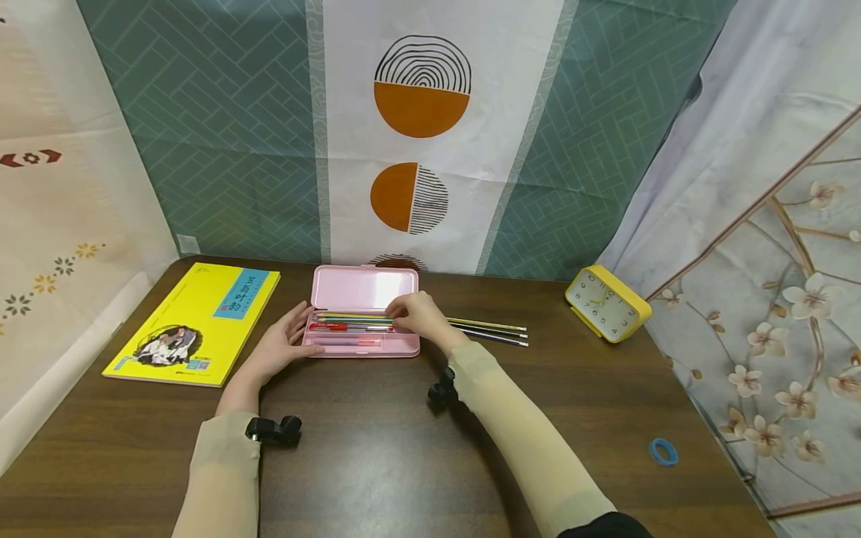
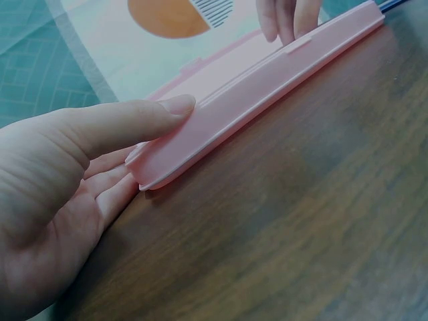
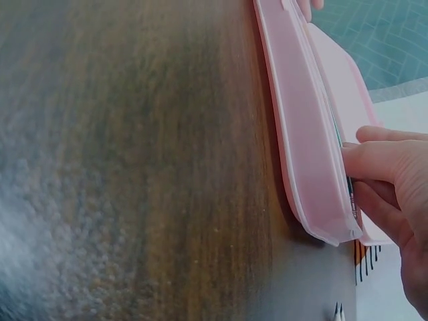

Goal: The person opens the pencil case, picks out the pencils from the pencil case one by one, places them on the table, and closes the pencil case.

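Observation:
A pink pencil case (image 1: 401,345) lies on the table with its lid (image 1: 366,288) raised. Inside it are pencils (image 1: 350,317), a red pen (image 1: 329,326) and a pinkish clear pen (image 1: 346,341). My left hand (image 1: 281,346) grips the left end of the case; its thumb (image 2: 177,105) presses on the front rim while the other fingers are partly hidden behind the end. With bent fingers, my right hand (image 1: 418,314) reaches into the case's right half and pinches a pencil (image 3: 350,187) there. The held part is mostly covered by the fingers.
Several pencils (image 1: 494,331) lie on the table, right of the case. A yellow book (image 1: 175,306) rests at the left. A yellow alarm clock (image 1: 608,302) stands at the back right, and a blue ring (image 1: 663,452) lies near the right edge. Patterned cloths hang around the table.

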`<state>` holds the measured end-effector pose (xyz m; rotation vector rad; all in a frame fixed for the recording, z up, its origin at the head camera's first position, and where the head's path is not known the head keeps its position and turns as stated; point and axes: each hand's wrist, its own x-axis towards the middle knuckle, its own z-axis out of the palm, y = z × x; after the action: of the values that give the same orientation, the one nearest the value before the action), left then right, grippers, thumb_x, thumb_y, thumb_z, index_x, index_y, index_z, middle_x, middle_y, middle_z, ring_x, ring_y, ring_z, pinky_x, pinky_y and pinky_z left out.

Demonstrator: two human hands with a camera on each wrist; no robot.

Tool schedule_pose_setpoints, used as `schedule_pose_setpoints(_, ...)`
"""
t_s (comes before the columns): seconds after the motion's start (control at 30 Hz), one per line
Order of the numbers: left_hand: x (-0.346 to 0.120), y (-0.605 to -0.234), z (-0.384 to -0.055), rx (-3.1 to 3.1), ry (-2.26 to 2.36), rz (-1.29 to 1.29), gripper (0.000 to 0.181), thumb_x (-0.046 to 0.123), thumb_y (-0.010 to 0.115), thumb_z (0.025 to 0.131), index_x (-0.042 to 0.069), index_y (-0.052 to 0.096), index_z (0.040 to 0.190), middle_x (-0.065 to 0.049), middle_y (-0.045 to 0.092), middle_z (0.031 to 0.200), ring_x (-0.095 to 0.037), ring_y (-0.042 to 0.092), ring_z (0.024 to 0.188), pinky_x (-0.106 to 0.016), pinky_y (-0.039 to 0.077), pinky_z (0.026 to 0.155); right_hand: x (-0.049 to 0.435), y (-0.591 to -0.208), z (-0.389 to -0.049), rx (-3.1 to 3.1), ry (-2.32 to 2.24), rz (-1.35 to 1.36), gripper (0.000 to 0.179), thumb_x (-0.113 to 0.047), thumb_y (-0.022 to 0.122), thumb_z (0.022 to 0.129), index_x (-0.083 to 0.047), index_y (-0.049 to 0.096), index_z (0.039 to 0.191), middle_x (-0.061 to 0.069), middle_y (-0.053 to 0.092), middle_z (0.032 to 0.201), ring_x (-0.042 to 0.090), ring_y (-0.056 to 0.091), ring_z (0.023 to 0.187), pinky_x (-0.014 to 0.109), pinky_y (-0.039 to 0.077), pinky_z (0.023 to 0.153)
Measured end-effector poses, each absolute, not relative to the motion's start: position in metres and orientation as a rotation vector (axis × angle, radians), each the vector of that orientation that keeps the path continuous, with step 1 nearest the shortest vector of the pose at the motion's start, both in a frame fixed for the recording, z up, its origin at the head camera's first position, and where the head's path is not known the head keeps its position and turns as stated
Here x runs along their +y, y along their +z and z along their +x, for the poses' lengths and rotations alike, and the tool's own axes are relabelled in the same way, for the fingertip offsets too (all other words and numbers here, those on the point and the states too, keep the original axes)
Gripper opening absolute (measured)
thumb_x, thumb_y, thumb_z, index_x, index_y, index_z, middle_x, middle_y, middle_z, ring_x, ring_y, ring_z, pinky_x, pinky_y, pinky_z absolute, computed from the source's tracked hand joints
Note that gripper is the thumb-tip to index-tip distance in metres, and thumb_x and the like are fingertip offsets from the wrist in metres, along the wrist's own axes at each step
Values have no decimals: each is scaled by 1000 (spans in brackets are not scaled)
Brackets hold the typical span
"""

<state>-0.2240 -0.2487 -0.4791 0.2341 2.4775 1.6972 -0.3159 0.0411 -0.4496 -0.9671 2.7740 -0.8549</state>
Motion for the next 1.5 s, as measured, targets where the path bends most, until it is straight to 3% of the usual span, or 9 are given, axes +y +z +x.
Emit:
schedule_pose_setpoints(0.37,-248,-478,-223,2479,1693,227,103,22,76,85,3,5,157,-21,22,161,-40,26,147,-47,29,114,43,-444,-313,2803,-828,-996,18,-4,71,87,-4,74,104,7,76,93,16,72,89,29,59,84)
schedule_pose_setpoints(0.67,-248,-480,-223,2483,1700,244,102,21,77,85,0,6,156,-22,22,160,-40,26,146,-46,27,114,49,-432,-311,2845,-842,-985,20,-2,69,87,-5,74,106,7,76,94,16,71,86,24,59,77)
schedule_pose_setpoints(0.87,-247,-480,-223,2482,1693,235,104,21,77,85,2,5,157,-22,22,160,-41,26,146,-48,29,115,59,-423,-309,2901,-859,-1110,17,-3,70,87,-4,75,104,7,76,94,17,71,85,25,59,80)
schedule_pose_setpoints(1.5,-248,-480,-224,2481,1690,231,103,21,76,85,4,4,157,-22,21,161,-41,26,146,-49,29,114,140,-412,-304,3036,-1036,-1195,17,3,71,85,1,74,101,13,76,93,23,73,84,30,62,75)
